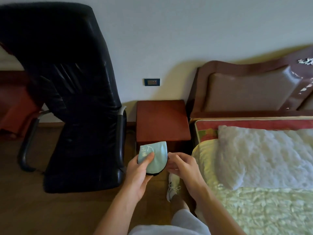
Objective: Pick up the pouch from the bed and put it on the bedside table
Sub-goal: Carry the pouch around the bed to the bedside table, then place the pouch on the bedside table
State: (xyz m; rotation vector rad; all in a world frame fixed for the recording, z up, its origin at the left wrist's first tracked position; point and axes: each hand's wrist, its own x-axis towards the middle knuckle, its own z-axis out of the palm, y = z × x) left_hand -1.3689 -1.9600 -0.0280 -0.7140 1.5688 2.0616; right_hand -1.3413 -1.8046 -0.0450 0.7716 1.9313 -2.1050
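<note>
A light blue pouch [155, 156] with a dark edge and pale printed characters is held up in the air just in front of the red-brown wooden bedside table [162, 119]. My left hand [139, 173] grips it from the left, thumb across its face. My right hand [182, 167] is at the pouch's right edge, its fingers curled at the dark rim. The table's top is bare. The bed [264, 200] with its pale quilted cover lies to the right.
A black leather office chair [76, 102] stands left of the table, its armrest close to my left hand. A white pillow [260, 155] lies at the padded brown headboard [250, 89]. My foot in a white shoe [173, 185] stands on the wooden floor between chair and bed.
</note>
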